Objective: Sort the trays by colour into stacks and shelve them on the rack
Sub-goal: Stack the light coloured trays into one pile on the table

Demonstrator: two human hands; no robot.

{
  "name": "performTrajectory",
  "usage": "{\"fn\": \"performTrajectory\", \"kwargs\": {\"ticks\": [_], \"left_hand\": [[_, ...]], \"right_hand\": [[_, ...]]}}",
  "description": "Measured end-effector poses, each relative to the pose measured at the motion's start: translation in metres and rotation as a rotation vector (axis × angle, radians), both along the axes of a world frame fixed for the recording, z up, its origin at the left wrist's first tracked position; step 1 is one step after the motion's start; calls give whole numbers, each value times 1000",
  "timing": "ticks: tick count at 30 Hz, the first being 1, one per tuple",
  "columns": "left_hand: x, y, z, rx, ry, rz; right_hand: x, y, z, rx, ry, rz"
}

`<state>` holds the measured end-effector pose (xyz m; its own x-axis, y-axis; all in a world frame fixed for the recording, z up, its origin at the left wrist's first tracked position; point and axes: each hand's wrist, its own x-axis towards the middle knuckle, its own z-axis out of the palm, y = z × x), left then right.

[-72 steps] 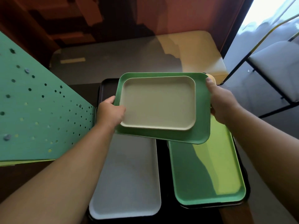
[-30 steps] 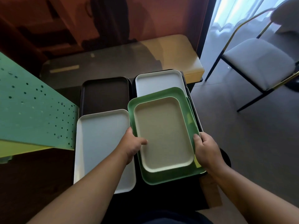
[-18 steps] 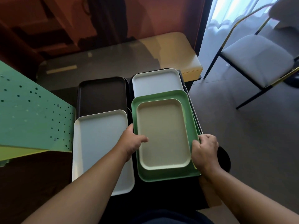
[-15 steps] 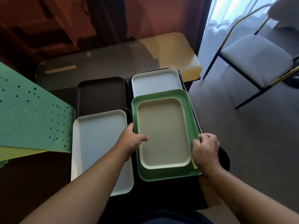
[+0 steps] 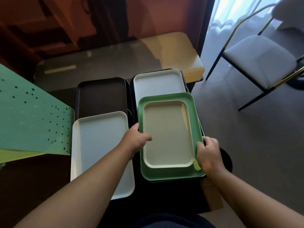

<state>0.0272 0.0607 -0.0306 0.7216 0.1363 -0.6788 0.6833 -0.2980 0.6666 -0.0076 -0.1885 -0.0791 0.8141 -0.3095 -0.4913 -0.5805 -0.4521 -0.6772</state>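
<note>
A small beige tray (image 5: 167,134) lies inside a green tray (image 5: 195,112), which rests on another green tray at the front right. My left hand (image 5: 135,140) grips the left rims of the beige and green trays, thumb on the beige one. My right hand (image 5: 208,153) holds the green tray's right edge. A white tray (image 5: 158,83) lies behind them, partly covered. Another white tray (image 5: 100,145) sits at the front left, with a black tray (image 5: 102,94) behind it.
A green perforated panel (image 5: 29,119) slants in at the left. A glass-topped table (image 5: 115,60) stands beyond the trays. A grey chair with a gold and black frame (image 5: 259,58) is on the floor at the right.
The green and beige trays came down from mid-air and were turned lengthwise onto the front-right green tray. In the last half second they shifted only slightly; both hands kept their hold.
</note>
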Motion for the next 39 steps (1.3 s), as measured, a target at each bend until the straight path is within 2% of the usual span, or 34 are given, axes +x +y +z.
{"fn": "performTrajectory", "kwargs": {"ticks": [5,13,18,23,28,32,39], "left_hand": [[-1,-1,-2,30,19,27],[-5,-11,-2,15,11,128],[-7,-16,11,39,-111,197],[45,-2,26,5,-206,298],[88,11,25,33,-202,249],[107,16,8,67,-112,191],[113,20,0,168,-79,38]], "right_hand": [[3,-3,3,97,-18,-56],[18,-3,-1,61,66,-45],[23,15,16,49,-17,-168],[73,29,22,72,-90,-188],[124,43,34,23,-154,-120],[144,52,36,-55,-129,-51],[149,52,11,-188,-35,129]]}}
